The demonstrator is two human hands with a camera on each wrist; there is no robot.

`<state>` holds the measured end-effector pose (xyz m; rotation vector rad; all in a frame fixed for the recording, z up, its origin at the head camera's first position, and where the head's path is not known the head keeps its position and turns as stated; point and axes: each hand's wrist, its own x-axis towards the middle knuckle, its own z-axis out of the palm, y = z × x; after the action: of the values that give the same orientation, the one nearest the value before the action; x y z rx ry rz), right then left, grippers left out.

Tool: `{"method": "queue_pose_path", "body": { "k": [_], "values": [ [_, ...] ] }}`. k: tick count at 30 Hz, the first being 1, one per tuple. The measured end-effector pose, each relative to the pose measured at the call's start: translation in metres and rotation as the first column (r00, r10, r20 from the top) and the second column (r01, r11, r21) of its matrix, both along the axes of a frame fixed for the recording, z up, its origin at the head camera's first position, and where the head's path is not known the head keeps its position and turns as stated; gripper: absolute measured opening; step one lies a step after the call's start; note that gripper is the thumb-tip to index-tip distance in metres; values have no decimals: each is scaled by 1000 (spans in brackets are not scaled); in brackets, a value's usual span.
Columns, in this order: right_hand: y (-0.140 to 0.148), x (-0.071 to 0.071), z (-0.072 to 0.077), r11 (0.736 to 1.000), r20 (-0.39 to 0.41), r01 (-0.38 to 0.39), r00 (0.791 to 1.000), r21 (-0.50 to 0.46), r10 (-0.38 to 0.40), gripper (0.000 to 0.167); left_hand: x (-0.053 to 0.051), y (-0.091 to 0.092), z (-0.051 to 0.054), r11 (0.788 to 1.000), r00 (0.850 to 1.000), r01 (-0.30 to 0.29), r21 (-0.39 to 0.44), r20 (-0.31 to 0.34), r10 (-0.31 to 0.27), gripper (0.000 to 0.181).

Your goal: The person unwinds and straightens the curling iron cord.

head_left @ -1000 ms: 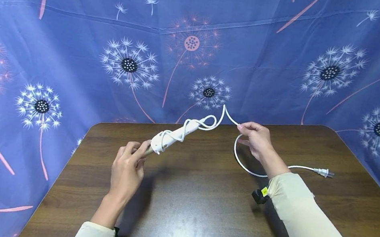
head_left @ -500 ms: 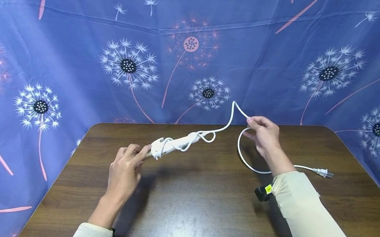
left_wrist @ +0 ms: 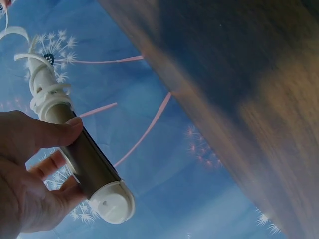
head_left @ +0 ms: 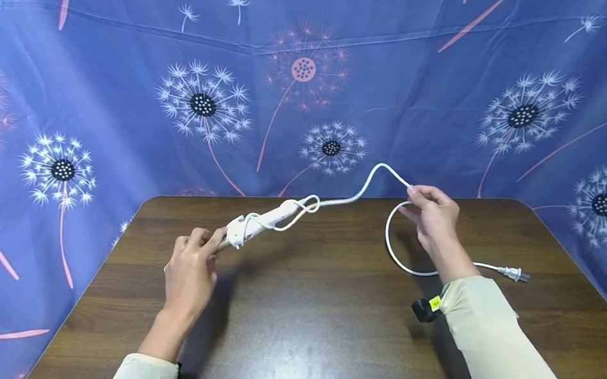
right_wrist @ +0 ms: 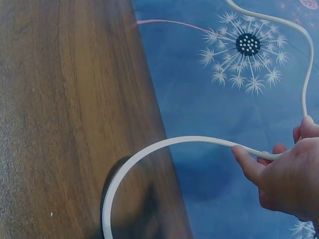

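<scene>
A curling iron point(head_left: 264, 219) with a white handle and a brownish metal barrel point(left_wrist: 89, 159) is held above the table, tilted with its handle up and away. My left hand point(head_left: 191, 274) grips the barrel between thumb and fingers; the white end cap point(left_wrist: 113, 203) shows below them. Part of the white cord point(head_left: 364, 188) is still wound around the handle in loose loops. My right hand point(head_left: 436, 218) pinches the cord farther along, and a slack curve of it point(right_wrist: 149, 152) hangs below that hand. The two-pin plug point(head_left: 513, 273) lies to the right, beyond the right wrist.
The brown wooden table point(head_left: 285, 316) spreads beneath both hands. A blue cloth with a dandelion print point(head_left: 356, 61) hangs behind it and at the sides. A black wrist camera point(head_left: 425, 310) sits by the right sleeve.
My right hand has moved right, drawing the cord with it. Fewer loops are left around the handle, and the free stretch is longer. My left hand has shifted slightly left with the curling iron.
</scene>
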<state>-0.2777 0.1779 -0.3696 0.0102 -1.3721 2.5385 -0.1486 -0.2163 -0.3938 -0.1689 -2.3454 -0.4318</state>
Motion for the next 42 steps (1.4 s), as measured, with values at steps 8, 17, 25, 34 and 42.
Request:
{"method": "queue_pose_path", "body": {
  "k": [8, 17, 25, 34, 42],
  "values": [
    [6, 0, -4, 1000, 45, 25, 999, -4, -24, 13, -1, -4, 0, 999, 999, -12, 44, -41, 14, 61],
    [12, 0, -13, 999, 143, -33, 989, 8, 31, 16, -2, -4, 1, 998, 994, 23, 65, -106, -16, 62],
    [16, 1, -21, 997, 237, -68, 970, 31, 59, 18, -2, 2, 8, 996, 991, 42, 76, -133, -32, 61],
    [15, 0, -24, 981, 284, -92, 958, 172, 40, 15, -4, 9, 11, 996, 991, 53, 78, -123, -43, 62],
    [14, 1, -25, 962, 262, -128, 963, 240, 63, 10, -5, 12, 12, 996, 991, 59, 73, -123, -50, 63]
  ]
}}
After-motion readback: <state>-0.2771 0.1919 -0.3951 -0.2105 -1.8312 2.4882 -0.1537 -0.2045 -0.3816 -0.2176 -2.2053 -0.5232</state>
